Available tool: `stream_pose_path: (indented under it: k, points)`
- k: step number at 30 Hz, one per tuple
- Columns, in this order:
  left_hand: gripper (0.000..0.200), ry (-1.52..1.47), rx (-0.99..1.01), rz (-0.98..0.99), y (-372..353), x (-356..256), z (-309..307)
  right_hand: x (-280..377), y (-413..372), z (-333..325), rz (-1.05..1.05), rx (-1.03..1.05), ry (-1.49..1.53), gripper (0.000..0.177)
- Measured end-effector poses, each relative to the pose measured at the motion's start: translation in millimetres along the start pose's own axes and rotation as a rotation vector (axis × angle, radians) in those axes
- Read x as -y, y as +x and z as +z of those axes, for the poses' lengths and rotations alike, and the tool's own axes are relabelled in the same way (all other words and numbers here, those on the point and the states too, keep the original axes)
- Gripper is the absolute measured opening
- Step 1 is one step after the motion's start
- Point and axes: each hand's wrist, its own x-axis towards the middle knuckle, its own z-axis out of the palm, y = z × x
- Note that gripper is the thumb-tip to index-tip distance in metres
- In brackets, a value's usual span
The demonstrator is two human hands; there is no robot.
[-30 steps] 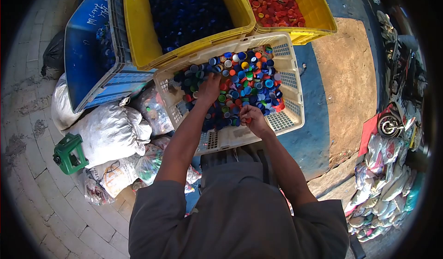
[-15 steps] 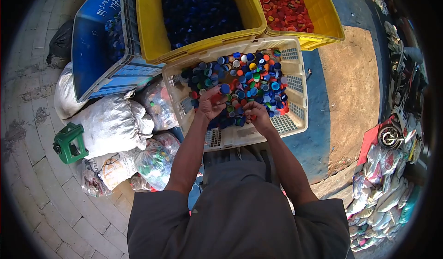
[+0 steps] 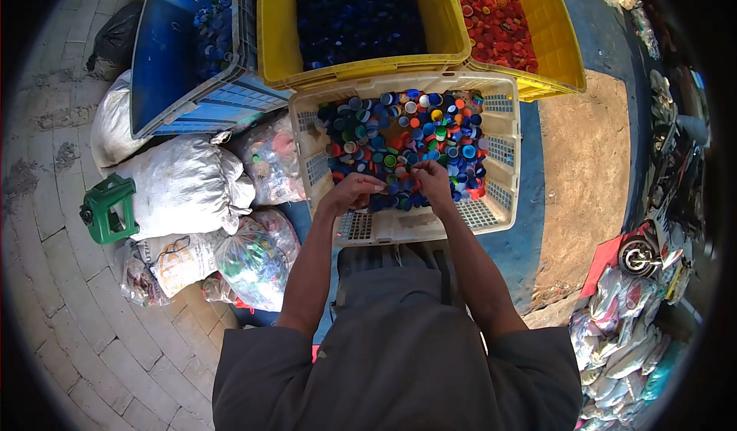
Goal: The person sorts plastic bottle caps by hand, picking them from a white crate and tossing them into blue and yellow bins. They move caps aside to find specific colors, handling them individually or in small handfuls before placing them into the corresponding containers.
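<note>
A white plastic crate [image 3: 507, 201] in front of me holds a mixed heap of bottle caps [image 3: 391, 161], mostly blue with red, green, white and orange ones. Over the near left part of the heap, my left hand [image 3: 351, 193] points its fingers inward, bent and close together; whatever is between them is hidden. To its right, my right hand [image 3: 433, 181] has thumb and fingers pinched just above the caps. What they grip, if anything, is too small to make out. The two hands are apart.
Beyond the crate stand a yellow bin [image 3: 280, 32] of dark blue caps, another yellow bin [image 3: 559, 28] of red caps, and a blue bin [image 3: 165, 55] with blue caps. At left lie a white sack [image 3: 173, 185], cap-filled clear bags [image 3: 261, 258] and a green jerrycan [image 3: 111, 208].
My left hand has lowered towards the heap, and the blue cap seen at its fingertips no longer shows there. My right hand has moved slightly up the heap. The whole view has shifted a little.
</note>
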Motion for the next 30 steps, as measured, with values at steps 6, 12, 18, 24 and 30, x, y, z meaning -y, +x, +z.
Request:
stream_pose_path:
  k: [6, 12, 18, 24, 30]
  points:
    - [0.028, -0.363, -0.044, 0.234, -18.1, 3.7, -7.6, 28.3, 23.0, 11.1, -0.313, -0.034, -0.743, 0.024]
    - [0.024, -0.737, -0.115, 0.410, -25.6, 10.2, -6.9, 34.0, 64.6, 27.3, -0.380, 0.103, -1.109, 0.026]
    - [0.030, -0.908, -0.194, 0.420, -32.5, 21.3, -6.3, 31.1, 79.2, 35.2, -0.291, 0.139, -1.218, 0.017]
    - [0.032, -0.902, -0.226, 0.388, -28.5, 29.5, -0.6, 22.6, 81.2, 30.2, -0.393, 0.125, -1.230, 0.019]
    - [0.028, -0.847, -0.296, 0.329, -14.3, 34.0, 0.1, 32.6, 74.8, 32.0, -0.380, 0.038, -0.916, 0.019]
